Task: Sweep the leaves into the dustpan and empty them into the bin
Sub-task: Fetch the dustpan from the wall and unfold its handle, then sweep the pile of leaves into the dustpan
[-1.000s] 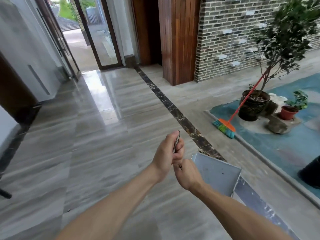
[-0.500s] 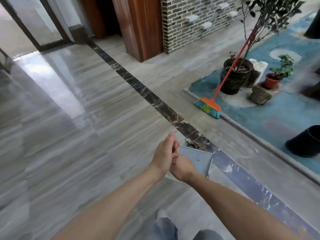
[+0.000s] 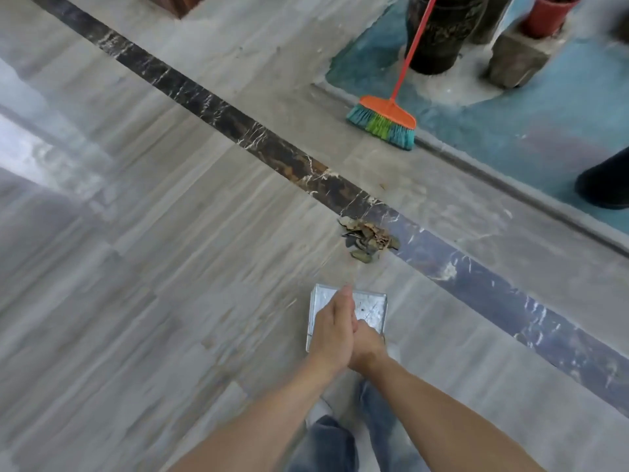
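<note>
**Dustpan held low over the floor, leaves waiting just beyond it**

The grey marble floor [image 3: 143, 267] fills most of the scene, crossed by a dark veined strip [image 3: 204, 100] running from far left down to near right. At far right a blue-painted area [image 3: 531, 131] sits behind a raised kerb.

On that blue area a dark plant pot [image 3: 439, 39] stands at the far edge, with a red pot [image 3: 548, 15] on a stone block [image 3: 514, 63] to its right. A black container [image 3: 609, 182] shows at the right edge; only part of it is in view.

The broom [image 3: 384, 122] stands just in front of the dark pot, its orange handle slanting up past it, its orange head and blue-and-green bristles resting on the kerb.

The metal dustpan [image 3: 371, 308] hangs near the middle, its open mouth turned toward the far side, just short of the leaves.

The person's two forearms reach in from the near edge and meet over the pan. The left hand [image 3: 335, 330] lies on top with its fingers closed together, pointing away. The right hand [image 3: 366, 344] is tucked against it, fingers curled under. Both seem to grip the pan's handle, which is hidden beneath them.

The small heap of dry leaves [image 3: 369, 238] lies on the floor at the edge of the dark strip, well apart from the broom.
</note>
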{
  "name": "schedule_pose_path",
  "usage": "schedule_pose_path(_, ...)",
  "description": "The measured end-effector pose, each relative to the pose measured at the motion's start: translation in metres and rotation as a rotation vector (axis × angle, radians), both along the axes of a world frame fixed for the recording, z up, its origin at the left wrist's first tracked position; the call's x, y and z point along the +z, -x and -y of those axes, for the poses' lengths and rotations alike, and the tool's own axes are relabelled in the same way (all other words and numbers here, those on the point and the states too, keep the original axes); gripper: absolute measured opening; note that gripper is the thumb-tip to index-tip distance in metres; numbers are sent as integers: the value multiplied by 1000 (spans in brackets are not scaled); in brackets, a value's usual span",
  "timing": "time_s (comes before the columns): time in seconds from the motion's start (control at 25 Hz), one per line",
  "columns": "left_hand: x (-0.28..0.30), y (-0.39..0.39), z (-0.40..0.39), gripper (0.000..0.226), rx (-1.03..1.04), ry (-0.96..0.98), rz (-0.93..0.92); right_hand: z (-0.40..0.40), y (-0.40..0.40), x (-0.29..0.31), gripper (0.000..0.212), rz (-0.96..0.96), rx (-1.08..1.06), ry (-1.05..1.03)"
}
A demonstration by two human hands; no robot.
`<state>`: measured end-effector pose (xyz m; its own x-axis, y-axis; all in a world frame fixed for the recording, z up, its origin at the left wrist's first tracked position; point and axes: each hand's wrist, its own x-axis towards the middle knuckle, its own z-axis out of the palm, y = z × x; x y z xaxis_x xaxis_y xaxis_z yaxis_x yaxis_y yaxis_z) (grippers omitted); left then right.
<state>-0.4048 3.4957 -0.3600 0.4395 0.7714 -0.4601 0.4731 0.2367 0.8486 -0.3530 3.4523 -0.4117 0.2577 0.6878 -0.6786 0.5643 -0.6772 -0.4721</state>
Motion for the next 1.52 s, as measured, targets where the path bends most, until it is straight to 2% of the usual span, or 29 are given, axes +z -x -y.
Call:
schedule_pose_path(0.08, -35, -9, -11, 35, -16, 16, -9, -8, -8, -34, 27, -26, 38, 29)
schedule_pose_path(0.2, -62, -20, -33, 40, -52, 19, -14, -25, -17, -64, 30, -23, 21, 36)
schedule_pose_path(0.4, -71, -25, -59, 47, -121, 28, -45, -49, -21, -67, 24, -52, 4, 37)
schedule_pose_path(0.48, -74, -27, -61, 45, -177, 46, -46, -52, -25, -71, 21, -90, -51, 72)
schedule_pose_path(0.64, -81, -24, -68, 39, -253, 45, -53, -61, -26, -78, 16, -94, -28, 119)
schedule_pose_path(0.72, -83, -10, -70, 47, -294, 46, -53, -62, -22, -75, 14, -105, -9, 153)
schedule_pose_path(0.84, -83, 18, -65, 56, -433, -44, -108, -55, -14, -70, 27, -107, 23, 157)
schedule_pose_path(0.96, -75, 28, -62, 58, -566, -135, -248, -40, -13, -62, 33, -108, -32, 148)
schedule_pose_path(1.08, -49, 33, -66, 68, -601, -205, -346, -19, -28, -24, 42, 8, -108, 99)
schedule_pose_path(1.16, -20, 35, -70, 75, -659, -338, -386, -5, -47, 19, 43, 125, -115, 23)
schedule_pose_path(1.28, 51, 31, -79, 73, -758, -550, -426, 11, -80, 105, 40, 288, -160, -110)
schedule_pose_path(1.44, 130, 10, -90, 82, -811, -752, -399, 36, -128, 201, 37, 480, -211, -283)
schedule_pose_path(1.52, 154, -12, -95, 76, -781, -810, -375, 47, -160, 232, 35, 566, -207, -349)
